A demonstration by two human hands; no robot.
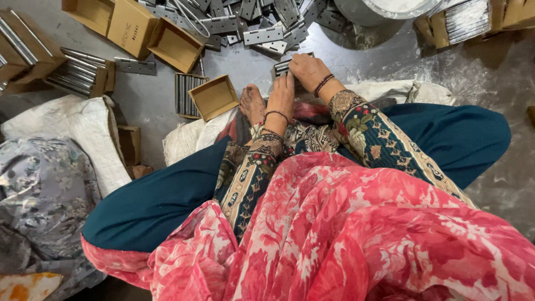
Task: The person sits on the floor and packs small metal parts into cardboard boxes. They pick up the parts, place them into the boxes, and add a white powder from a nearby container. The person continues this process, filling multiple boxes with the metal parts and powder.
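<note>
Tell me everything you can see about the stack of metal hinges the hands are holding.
The hinge stack is a small bundle of flat, grey, shiny metal plates, pressed together and lying on the grey floor just ahead of a bare foot. The right hand covers its top and far side; the left hand presses its near edge. Only its left end shows, with thin plate edges visible. A loose hinge pile lies just beyond.

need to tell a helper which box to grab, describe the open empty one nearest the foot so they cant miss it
Start at the pile of metal hinges on the grey floor, then come down toward the bare foot. Just left of it sits a small cardboard box. Unlike the neighbouring boxes, it's open, empty and tilted.
</note>
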